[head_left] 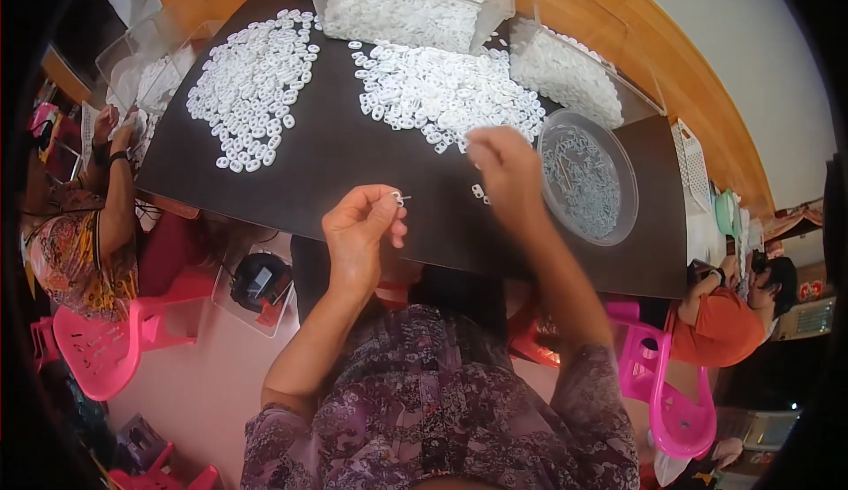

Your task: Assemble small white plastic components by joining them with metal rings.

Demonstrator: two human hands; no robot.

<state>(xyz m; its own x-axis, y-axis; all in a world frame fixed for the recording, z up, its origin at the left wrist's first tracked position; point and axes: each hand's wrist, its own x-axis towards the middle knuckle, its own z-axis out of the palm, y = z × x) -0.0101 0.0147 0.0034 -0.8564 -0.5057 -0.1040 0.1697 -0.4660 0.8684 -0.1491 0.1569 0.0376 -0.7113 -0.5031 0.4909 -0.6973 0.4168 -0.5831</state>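
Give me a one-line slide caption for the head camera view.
Left hand pinches a small white plastic ring while right hand reaches the white ring pile on the dark table.

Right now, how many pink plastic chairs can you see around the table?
3: one at lower left, one at lower right, one partly cut off at the bottom-left edge. Others may be hidden behind people.

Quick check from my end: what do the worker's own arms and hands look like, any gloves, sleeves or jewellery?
Both hands, the left hand and the right hand, are bare with no gloves. No rings, watch or bracelets are visible. The forearms are uncovered; short sleeves of a purple and grey floral-patterned top end about the elbows.
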